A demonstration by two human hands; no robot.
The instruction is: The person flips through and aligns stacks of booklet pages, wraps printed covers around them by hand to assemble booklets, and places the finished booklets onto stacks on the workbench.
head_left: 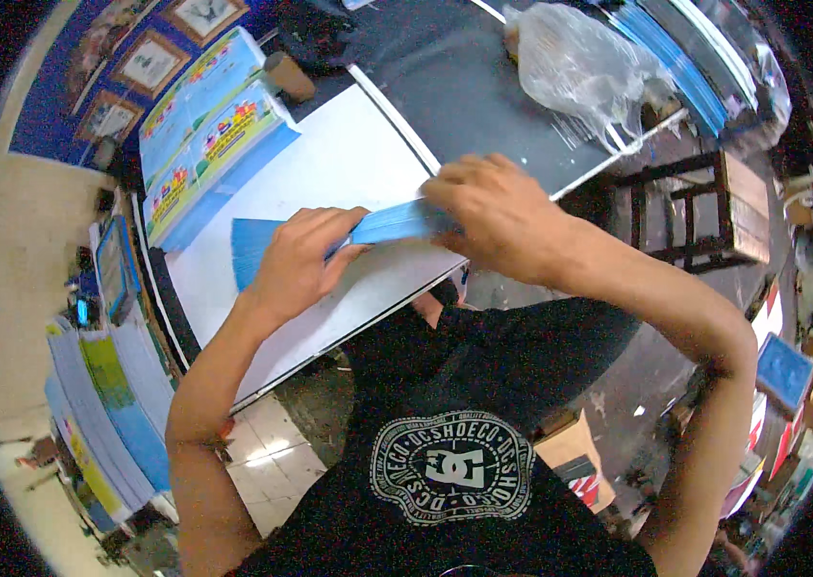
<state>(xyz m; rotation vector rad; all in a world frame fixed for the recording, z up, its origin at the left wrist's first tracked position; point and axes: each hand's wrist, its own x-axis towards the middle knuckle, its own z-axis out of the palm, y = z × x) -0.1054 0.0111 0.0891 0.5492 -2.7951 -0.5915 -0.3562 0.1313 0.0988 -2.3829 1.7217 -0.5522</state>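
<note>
A stack of blue paper sheets is stretched between my two hands above a white board. My left hand is closed round the middle of the stack, thumb on the near side. Beyond it, the left end of the sheets spreads into a fan. My right hand grips the right end with bent fingers; that end is partly covered and a little blurred. Under the sheets lies the white board on the table. Piles of colourful printed covers with blue edges stand along its far left side.
A brown cylinder stands behind the printed piles. A clear plastic bag and blue stacks occupy the far right. A wooden stool stands right of the table. More paper stacks rise at the left.
</note>
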